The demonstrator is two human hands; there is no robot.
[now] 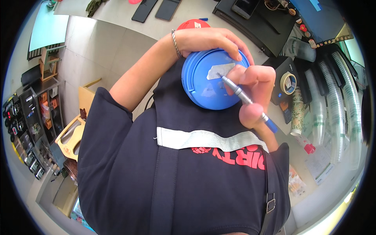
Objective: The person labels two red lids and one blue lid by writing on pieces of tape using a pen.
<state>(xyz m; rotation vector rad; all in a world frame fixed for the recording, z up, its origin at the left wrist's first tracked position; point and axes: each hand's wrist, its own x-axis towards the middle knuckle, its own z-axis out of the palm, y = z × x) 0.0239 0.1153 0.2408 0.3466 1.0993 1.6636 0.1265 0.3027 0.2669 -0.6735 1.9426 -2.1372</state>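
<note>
My left hand (216,41), with a braided bracelet at the wrist, curls over the far side of a round blue plastic lid (205,91) and grips its rim. The lid is tilted up towards me in front of my black apron. A torn piece of pale tape (216,70) is stuck on the lid. In my right hand (257,79) is a silver pen (240,93) with a blue end, its tip at the tape. What lies beneath the lid is hidden. Behind my left hand a red lid (192,24) is partly visible.
Two phones (144,10) lie on the counter beyond my hands. A black cash drawer (255,26) stands at the far right. Nearer on the right are a tape roll (288,83), a column of patterned paper cups (297,114) and long stacks of clear plastic cups (335,117).
</note>
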